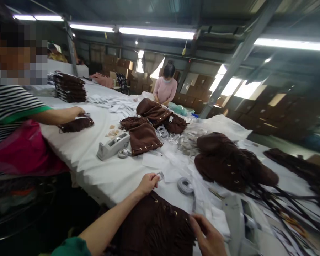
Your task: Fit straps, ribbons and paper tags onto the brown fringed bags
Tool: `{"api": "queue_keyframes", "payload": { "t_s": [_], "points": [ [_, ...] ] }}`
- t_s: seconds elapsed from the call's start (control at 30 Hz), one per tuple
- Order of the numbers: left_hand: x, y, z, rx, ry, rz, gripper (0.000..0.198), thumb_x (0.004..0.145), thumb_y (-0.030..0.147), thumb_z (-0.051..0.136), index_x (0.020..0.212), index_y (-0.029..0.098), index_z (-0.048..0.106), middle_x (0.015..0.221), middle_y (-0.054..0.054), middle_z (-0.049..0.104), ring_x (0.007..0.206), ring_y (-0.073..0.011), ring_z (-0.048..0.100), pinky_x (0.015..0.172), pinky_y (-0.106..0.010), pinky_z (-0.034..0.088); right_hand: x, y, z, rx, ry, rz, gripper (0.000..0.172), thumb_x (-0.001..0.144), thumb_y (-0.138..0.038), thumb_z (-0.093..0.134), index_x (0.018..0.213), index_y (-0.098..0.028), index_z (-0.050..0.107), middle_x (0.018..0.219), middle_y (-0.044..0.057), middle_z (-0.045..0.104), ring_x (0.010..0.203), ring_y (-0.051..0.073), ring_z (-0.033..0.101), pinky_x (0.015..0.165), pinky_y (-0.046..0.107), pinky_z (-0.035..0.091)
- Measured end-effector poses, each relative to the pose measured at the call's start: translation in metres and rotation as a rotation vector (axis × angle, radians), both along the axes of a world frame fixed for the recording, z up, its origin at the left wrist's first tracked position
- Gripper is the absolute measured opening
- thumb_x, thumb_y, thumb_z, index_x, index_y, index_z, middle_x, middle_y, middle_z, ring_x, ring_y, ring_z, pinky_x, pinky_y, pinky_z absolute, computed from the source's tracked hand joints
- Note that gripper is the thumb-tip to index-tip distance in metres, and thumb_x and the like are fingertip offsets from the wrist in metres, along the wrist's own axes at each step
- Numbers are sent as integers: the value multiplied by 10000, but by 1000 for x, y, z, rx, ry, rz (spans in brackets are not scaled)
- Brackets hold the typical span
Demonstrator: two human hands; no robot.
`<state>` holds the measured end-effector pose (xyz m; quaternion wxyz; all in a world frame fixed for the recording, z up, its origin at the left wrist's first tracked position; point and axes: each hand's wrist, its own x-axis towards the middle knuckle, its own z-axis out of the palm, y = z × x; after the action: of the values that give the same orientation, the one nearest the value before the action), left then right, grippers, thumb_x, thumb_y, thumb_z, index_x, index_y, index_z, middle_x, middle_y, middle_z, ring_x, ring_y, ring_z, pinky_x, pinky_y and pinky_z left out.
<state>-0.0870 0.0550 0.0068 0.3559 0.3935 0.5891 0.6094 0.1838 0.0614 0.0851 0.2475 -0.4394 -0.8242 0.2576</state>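
Note:
A dark brown fringed bag [156, 227] with gold eyelets along its top edge lies at the near edge of the table, in front of me. My left hand [148, 183] is closed just above the bag's upper edge, pinching a small silvery-clear piece [160, 175] whose kind I cannot make out. At the bag's right corner, my right hand [208, 235] has thumb and fingers closed on the edge by the last eyelet. A roll of grey tape [185, 185] lies on the table beyond the bag.
White cloth covers the table [88, 153]. A tape dispenser [113, 145] stands left of a brown drawstring bag [145, 138]; another dispenser [245, 224] is at right. More brown bags [224, 163] lie right. A co-worker's arm [56, 115] reaches over fringe at left.

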Motion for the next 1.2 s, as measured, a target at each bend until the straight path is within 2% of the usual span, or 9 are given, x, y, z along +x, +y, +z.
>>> {"api": "queue_keyframes", "payload": {
  "t_s": [0.1, 0.17, 0.33, 0.53, 0.87, 1.0, 1.1, 1.2],
  "points": [
    [1, 0, -2, 14, 35, -8, 354, 798, 474, 458, 625, 172, 521, 504, 21, 526, 441, -105, 408, 483, -241, 307, -56, 9, 11, -60, 78, 209, 352, 847, -516, 493, 840, -200, 650, 791, 35, 678, 729, 188, 625, 686, 280, 487],
    [1, -1, -2, 22, 60, -8, 356, 808, 472, 450, 624, 175, 519, 514, 18, 534, 448, -110, 426, 488, -243, 322, -88, 16, 14, -60, 111, 272, 333, 851, -479, 502, 843, -178, 645, 773, 37, 666, 710, 178, 603, 669, 268, 465],
    [2, -2, 0, 46, 118, -4, 342, 830, 440, 448, 622, 178, 524, 529, 19, 539, 492, -121, 469, 542, -247, 359, -128, 38, 4, -87, 126, 337, 335, 854, -456, 490, 812, -158, 637, 686, 19, 623, 631, 152, 549, 594, 245, 419],
    [3, -5, 3, 64, 165, 10, 327, 863, 410, 423, 652, 180, 522, 560, 16, 549, 523, -126, 490, 549, -241, 366, -148, 50, -12, -58, 80, 265, 372, 826, -489, 491, 686, -169, 619, 618, 14, 626, 578, 148, 540, 585, 243, 407],
    [7, -6, 0, 48, 344, 8, 288, 918, 330, 361, 756, 189, 553, 650, -7, 602, 610, -144, 561, 619, -240, 394, -157, 57, -21, -3, -45, 75, 458, 785, -539, 501, 515, -179, 579, 520, 40, 604, 537, 169, 533, 544, 262, 335],
    [12, -9, -2, -8, 457, 31, 201, 911, 270, 380, 860, 194, 558, 776, -53, 644, 741, -192, 605, 684, -271, 400, -159, 61, -26, -29, -143, -34, 504, 753, -562, 521, 404, -203, 464, 415, 14, 483, 488, 157, 459, 512, 271, 260],
    [19, -9, -5, -48, 524, 41, 184, 912, 253, 377, 932, 199, 552, 870, -83, 656, 825, -224, 618, 728, -295, 408, -158, 64, -34, -69, -166, -58, 534, 742, -554, 519, 348, -222, 374, 355, -14, 343, 436, 139, 363, 496, 282, 211],
    [24, -9, -8, -69, 558, 43, 200, 917, 249, 364, 961, 196, 552, 920, -105, 655, 887, -243, 612, 778, -316, 412, -158, 67, -42, -114, -162, -68, 534, 738, -533, 512, 331, -228, 348, 352, -26, 273, 419, 132, 318, 486, 290, 181]
  ]
}}
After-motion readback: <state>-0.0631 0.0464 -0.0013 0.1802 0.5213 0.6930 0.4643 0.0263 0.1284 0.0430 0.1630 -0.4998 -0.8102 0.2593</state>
